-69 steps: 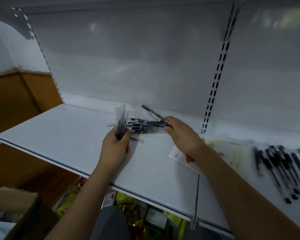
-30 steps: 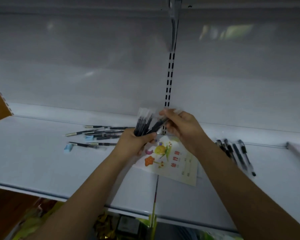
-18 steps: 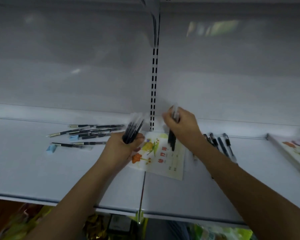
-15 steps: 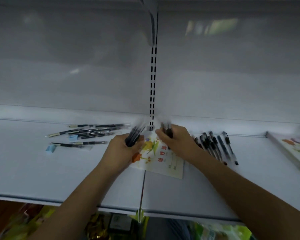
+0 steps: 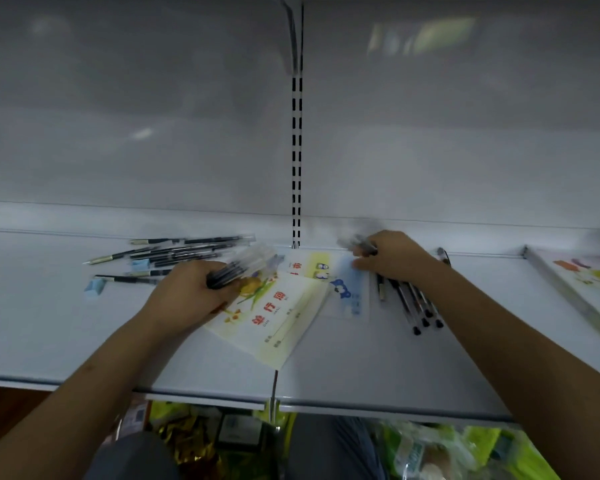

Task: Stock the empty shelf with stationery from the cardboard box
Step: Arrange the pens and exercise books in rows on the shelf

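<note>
My left hand (image 5: 187, 299) grips a bundle of black pens (image 5: 238, 270) low over the white shelf (image 5: 49, 323), just above a yellow exercise book (image 5: 274, 317). My right hand (image 5: 392, 258) pinches a blurred black pen (image 5: 359, 244) at the back of the shelf, right over a row of black pens (image 5: 413, 303) lying side by side. A blue booklet (image 5: 347, 292) lies between the two hands, partly under the yellow one. The cardboard box is out of view.
A loose pile of pens (image 5: 174, 252) and a blue eraser (image 5: 94, 295) lie at the left. Another picture book (image 5: 582, 285) lies at the far right. A slotted upright (image 5: 297, 161) splits the back panel. Packaged goods (image 5: 430, 452) fill the shelf below.
My right hand took a pen from the left hand's bundle and carried it right and down to the row of pens. My left hand sank toward the yellow book.
</note>
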The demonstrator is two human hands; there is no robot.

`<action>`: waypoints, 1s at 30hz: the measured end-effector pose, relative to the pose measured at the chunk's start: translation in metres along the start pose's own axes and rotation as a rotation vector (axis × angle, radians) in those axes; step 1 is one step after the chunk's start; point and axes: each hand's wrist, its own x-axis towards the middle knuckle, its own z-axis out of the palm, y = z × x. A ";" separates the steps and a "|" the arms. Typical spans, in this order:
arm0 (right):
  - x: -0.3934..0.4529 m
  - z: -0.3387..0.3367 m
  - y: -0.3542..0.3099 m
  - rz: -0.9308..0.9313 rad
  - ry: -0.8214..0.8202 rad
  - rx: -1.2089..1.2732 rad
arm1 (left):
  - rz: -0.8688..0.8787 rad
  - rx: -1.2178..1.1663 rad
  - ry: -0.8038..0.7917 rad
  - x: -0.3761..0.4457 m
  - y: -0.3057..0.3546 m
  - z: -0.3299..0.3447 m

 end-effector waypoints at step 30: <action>-0.010 -0.016 -0.036 0.105 0.285 0.370 | -0.158 -1.065 0.071 0.035 0.057 0.053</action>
